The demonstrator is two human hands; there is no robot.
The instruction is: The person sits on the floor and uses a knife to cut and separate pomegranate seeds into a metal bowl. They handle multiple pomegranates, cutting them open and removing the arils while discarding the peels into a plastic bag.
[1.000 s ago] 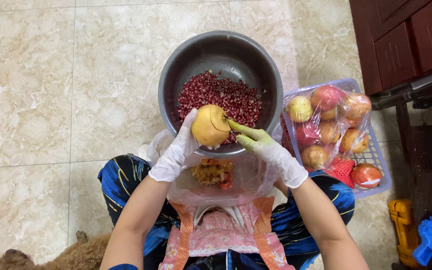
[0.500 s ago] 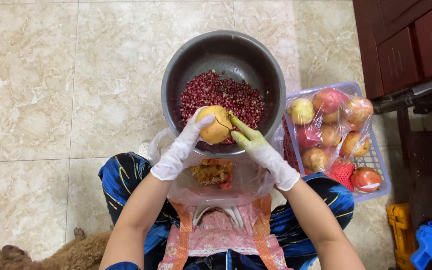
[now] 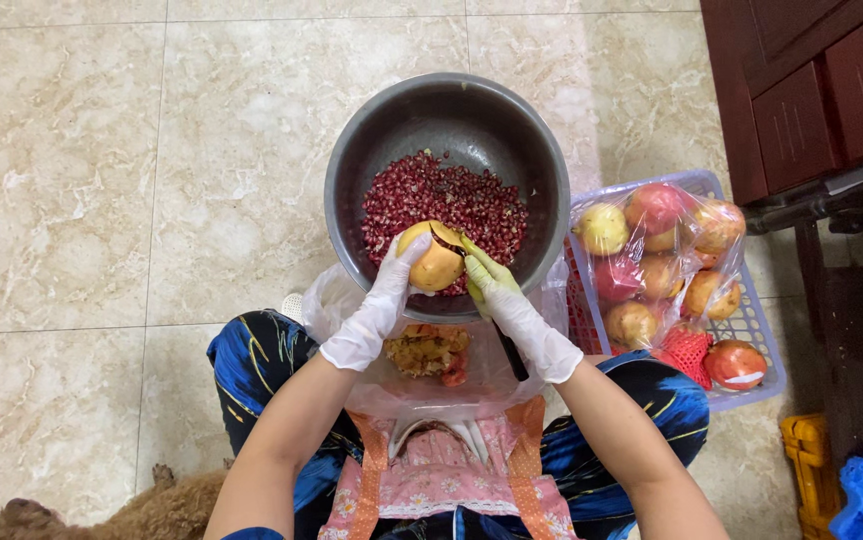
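Both of my hands wear thin white gloves and hold one yellow-orange pomegranate (image 3: 433, 258) over the near rim of a grey metal bowl (image 3: 376, 135). My left hand (image 3: 376, 305) cups the fruit from the left. My right hand (image 3: 511, 305) grips its right side, fingers at a split in the rind. A heap of red pomegranate seeds (image 3: 443, 195) lies in the bowl.
A clear plastic bag (image 3: 336, 300) with peel scraps (image 3: 426, 350) lies in my lap. A blue basket (image 3: 751, 325) of bagged pomegranates (image 3: 656, 250) stands to the right. Dark wooden furniture (image 3: 801, 90) is at the far right, a brown dog (image 3: 121, 510) at the lower left.
The pomegranate has been turned slightly in my hands, and a split in its rind now shows by my right fingers. The hands stay over the bowl's near rim.
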